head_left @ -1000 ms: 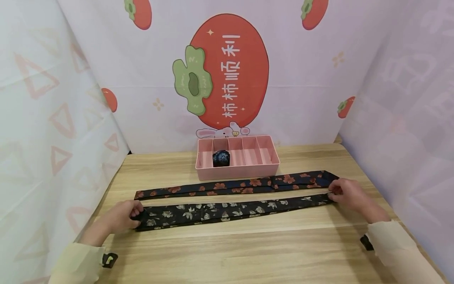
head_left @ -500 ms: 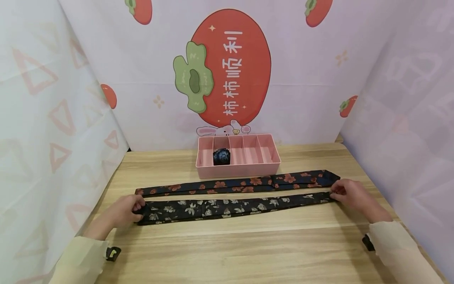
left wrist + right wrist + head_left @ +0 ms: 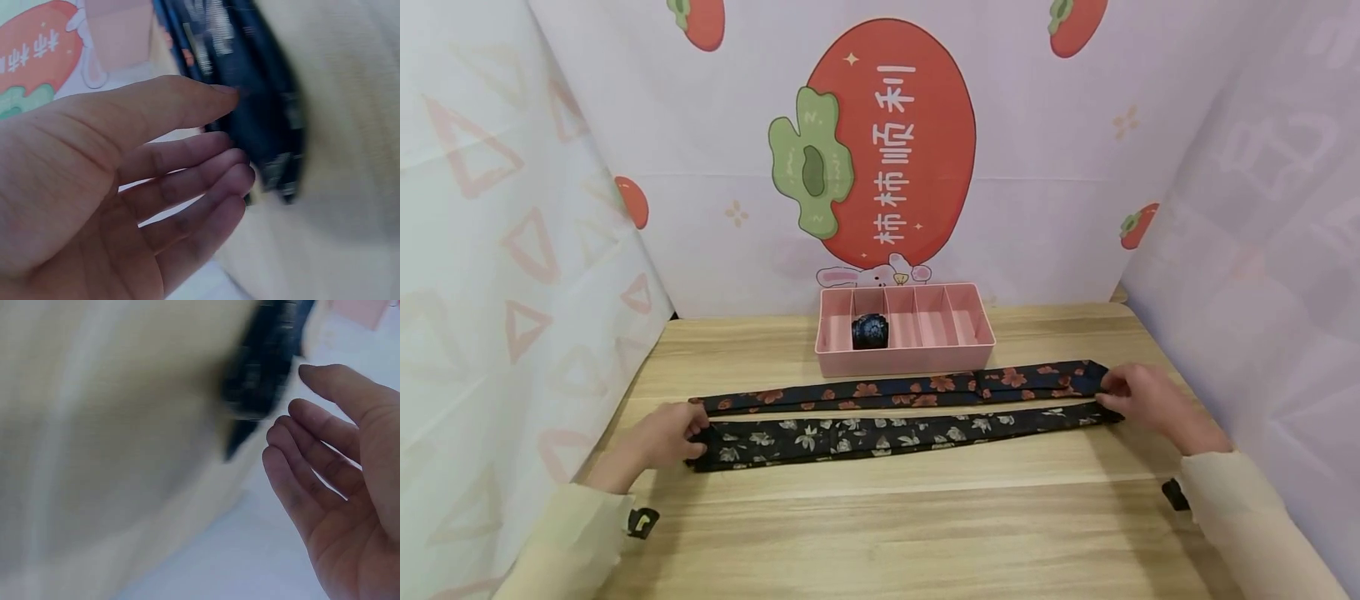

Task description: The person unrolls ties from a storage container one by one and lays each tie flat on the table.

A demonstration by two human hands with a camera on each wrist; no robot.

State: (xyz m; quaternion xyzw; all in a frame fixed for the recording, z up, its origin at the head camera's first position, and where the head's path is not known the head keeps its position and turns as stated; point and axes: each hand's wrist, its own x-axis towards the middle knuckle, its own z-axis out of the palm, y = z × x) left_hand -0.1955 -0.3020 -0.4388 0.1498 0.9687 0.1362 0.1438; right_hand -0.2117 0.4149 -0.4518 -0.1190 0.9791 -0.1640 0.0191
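Observation:
A black necktie [image 3: 880, 437] with pale flowers lies stretched across the table, its doubled length running left to right. Just behind it is a dark navy necktie [image 3: 865, 392] with orange-red flowers, also laid flat. At the black tie's left end is my left hand [image 3: 662, 435]; the left wrist view shows the thumb and fingers [image 3: 194, 190] apart and loosely bent, with nothing pinched. By the right ends of both ties is my right hand [image 3: 1150, 402]. The right wrist view shows its fingers [image 3: 300, 469] relaxed and spread from the thumb, clear of the black tie's end.
Behind the ties stands a pink divided box [image 3: 902, 361]. A dark blue patterned roll of cloth [image 3: 870, 332] sits in its second compartment from the left. Printed cloth [image 3: 1045, 167] hangs behind and on both sides of the wooden table [image 3: 880, 533].
Both hands have let go of the black necktie's ends; earlier they pinched them. That tie lies slightly nearer the navy one on the left. The right hand has moved a little farther back.

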